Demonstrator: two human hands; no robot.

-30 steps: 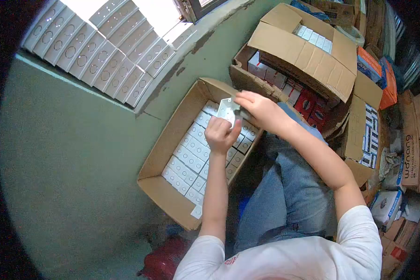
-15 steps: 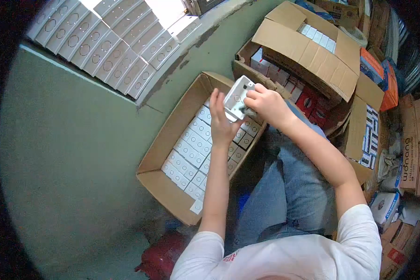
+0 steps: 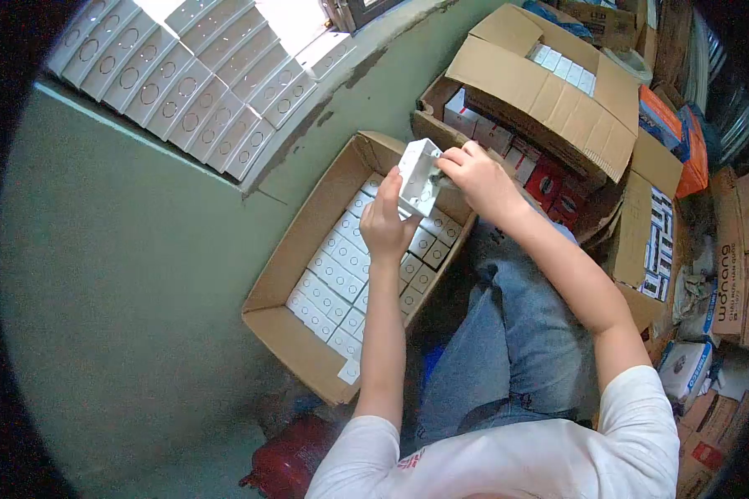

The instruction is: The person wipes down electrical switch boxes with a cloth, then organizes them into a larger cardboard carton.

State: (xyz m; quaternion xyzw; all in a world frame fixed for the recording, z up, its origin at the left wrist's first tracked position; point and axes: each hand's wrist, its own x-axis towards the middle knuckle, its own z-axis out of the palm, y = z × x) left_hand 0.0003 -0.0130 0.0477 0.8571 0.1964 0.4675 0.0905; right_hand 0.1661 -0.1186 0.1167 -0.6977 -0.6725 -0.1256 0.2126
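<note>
A white plastic electrical wall box point(image 3: 419, 170), its hollow side showing, is tilted in my left hand point(image 3: 383, 220), fingers along its left side and thumb under its lower end. My right hand point(image 3: 478, 175) is closed at the box's right rim, pinching what looks like a crumpled greyish cloth point(image 3: 448, 180), mostly hidden by the fingers. Below both hands stands an open cardboard carton point(image 3: 285, 259), holding rows of similar white boxes point(image 3: 335, 273) with round knockout marks.
More white boxes point(image 3: 171, 83) are lined up on the window ledge at upper left. Opened cartons point(image 3: 549, 91) with packaged goods stand at upper right. A carton of small packs point(image 3: 659, 241) is at right. Something red point(image 3: 291, 457) lies on the floor.
The left fingers have closed against the wall box, which has turned more upright and shifted slightly left. My right hand has moved up a little along its rim.
</note>
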